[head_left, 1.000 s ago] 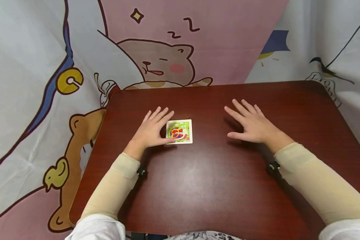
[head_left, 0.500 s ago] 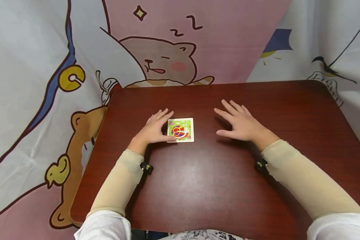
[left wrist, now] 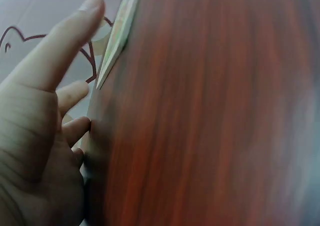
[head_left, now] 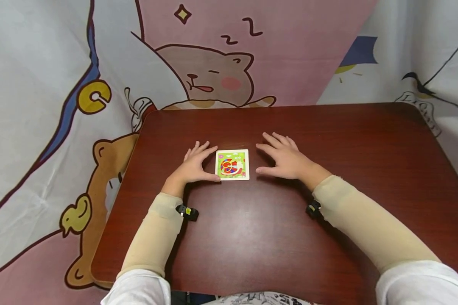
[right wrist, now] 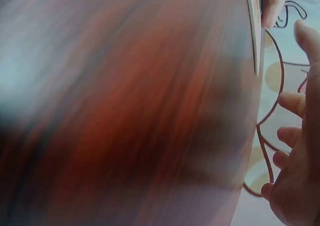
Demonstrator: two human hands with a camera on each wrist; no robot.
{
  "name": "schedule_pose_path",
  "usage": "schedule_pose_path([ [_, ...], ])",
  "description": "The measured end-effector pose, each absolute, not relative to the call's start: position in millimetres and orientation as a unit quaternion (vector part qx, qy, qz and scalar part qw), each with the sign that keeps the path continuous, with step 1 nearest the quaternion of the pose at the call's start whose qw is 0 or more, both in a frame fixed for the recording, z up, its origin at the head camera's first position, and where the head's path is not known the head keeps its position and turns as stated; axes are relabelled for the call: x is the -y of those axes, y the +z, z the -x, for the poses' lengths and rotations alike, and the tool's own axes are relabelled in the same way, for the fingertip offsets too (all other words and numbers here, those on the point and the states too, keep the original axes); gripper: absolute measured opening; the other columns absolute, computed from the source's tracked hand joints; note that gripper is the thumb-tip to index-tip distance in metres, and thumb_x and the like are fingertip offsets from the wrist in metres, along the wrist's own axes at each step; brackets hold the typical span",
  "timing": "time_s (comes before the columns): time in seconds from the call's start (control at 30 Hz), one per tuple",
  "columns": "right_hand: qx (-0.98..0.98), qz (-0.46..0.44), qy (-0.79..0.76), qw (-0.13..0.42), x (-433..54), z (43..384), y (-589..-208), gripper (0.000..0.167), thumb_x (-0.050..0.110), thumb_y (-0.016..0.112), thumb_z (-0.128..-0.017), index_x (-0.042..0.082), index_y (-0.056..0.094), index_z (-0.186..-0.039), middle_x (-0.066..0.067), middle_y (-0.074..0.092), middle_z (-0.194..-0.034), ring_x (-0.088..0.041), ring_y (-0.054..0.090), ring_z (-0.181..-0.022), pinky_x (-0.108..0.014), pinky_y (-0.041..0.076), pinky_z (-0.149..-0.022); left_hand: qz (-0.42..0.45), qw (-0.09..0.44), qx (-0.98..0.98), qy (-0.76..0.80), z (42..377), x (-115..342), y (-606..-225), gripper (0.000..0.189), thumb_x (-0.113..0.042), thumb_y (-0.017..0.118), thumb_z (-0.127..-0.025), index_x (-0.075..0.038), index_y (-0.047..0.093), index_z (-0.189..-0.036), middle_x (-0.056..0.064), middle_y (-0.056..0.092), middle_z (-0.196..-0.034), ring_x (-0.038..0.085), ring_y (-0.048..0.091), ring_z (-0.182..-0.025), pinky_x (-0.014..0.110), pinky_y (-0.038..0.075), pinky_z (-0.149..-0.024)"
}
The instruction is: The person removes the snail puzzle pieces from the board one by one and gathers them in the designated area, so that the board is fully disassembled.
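Note:
A small square picture puzzle board (head_left: 232, 164) with a pale border and a colourful snail on green lies flat on the table. My left hand (head_left: 194, 166) is at its left side, fingers spread and thumb by the near left corner; whether the thumb touches it I cannot tell. To the right of the board my right hand (head_left: 284, 159) hovers with fingers spread, a small gap between its fingertips and the board. In the left wrist view the board (left wrist: 117, 33) shows edge-on beyond the thumb. The right wrist view also catches the board (right wrist: 254, 28) edge-on.
The dark red wooden table (head_left: 252, 245) has rounded corners. A printed cloth curtain (head_left: 290, 51) with cartoon animals hangs behind it and along its sides. Each forearm wears a beige sleeve, with a small black device (head_left: 188, 212) near the left wrist.
My right hand has moved left, closer to the board. The left hand has drawn slightly off the board, its thumb no longer overlapping the picture. The whole view has shifted slightly.

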State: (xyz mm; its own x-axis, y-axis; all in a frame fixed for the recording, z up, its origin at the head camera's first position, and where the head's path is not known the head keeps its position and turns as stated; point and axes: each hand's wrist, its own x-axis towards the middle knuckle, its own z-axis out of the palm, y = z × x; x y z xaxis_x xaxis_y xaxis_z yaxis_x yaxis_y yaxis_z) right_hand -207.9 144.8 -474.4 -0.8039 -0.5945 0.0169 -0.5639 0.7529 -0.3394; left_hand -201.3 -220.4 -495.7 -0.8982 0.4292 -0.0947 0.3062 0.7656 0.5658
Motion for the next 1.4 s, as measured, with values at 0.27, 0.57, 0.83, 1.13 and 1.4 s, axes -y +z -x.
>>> schedule_pose_path([
  [0.27, -0.931, 0.299, -0.208, 0.028, -102, 212, -475, 0.064, 0.057, 0.076, -0.094, 0.015, 0.067, -0.141, -0.014, 0.055, -0.145, -0.041, 0.037, -0.142, -0.062, 0.031, -0.112, -0.18, 0.109, -0.94, 0.269, 201, 217, -497, 0.121, -0.061, 0.097, -0.067, -0.029, 0.04, -0.167, 0.007, 0.012, -0.179, 0.034, -0.007, -0.164, 0.056, -0.004, -0.128],
  [0.57, -0.928, 0.276, -0.248, 0.03, -51, 215, -481, 0.04, 0.045, 0.08, -0.095, 0.015, 0.076, -0.121, -0.008, 0.06, -0.12, -0.036, 0.046, -0.119, -0.054, 0.039, -0.097, -0.164, 0.082, -0.95, 0.251, 201, 223, -501, 0.115, -0.067, 0.094, -0.067, -0.03, 0.046, -0.164, 0.007, 0.017, -0.178, 0.033, -0.001, -0.164, 0.056, -0.001, -0.128],
  [0.83, -0.927, 0.263, -0.265, 0.028, -19, 219, -483, 0.032, 0.03, 0.078, -0.096, 0.011, 0.077, -0.122, -0.009, 0.067, -0.117, -0.034, 0.052, -0.11, -0.049, 0.046, -0.094, -0.175, 0.079, -0.948, 0.255, 202, 221, -507, 0.114, -0.068, 0.094, -0.067, -0.031, 0.047, -0.164, 0.007, 0.018, -0.178, 0.034, 0.0, -0.164, 0.059, 0.001, -0.128],
  [1.13, -0.935, 0.247, -0.251, 0.052, -3, 221, -489, 0.032, 0.031, 0.075, -0.1, 0.01, 0.076, -0.124, -0.01, 0.066, -0.123, -0.032, 0.056, -0.113, -0.044, 0.049, -0.1, -0.164, 0.081, -0.951, 0.251, 197, 221, -506, 0.114, -0.066, 0.095, -0.066, -0.029, 0.048, -0.163, 0.006, 0.019, -0.178, 0.031, 0.0, -0.164, 0.057, 0.002, -0.128],
  [1.4, -0.937, 0.224, -0.258, 0.07, -4, 224, -484, 0.032, 0.028, 0.076, -0.099, 0.009, 0.074, -0.125, -0.009, 0.068, -0.112, -0.03, 0.059, -0.107, -0.044, 0.045, -0.1, -0.174, 0.073, -0.949, 0.252, 199, 218, -504, 0.113, -0.065, 0.096, -0.066, -0.029, 0.049, -0.162, 0.008, 0.021, -0.177, 0.034, 0.003, -0.164, 0.058, 0.003, -0.128],
])
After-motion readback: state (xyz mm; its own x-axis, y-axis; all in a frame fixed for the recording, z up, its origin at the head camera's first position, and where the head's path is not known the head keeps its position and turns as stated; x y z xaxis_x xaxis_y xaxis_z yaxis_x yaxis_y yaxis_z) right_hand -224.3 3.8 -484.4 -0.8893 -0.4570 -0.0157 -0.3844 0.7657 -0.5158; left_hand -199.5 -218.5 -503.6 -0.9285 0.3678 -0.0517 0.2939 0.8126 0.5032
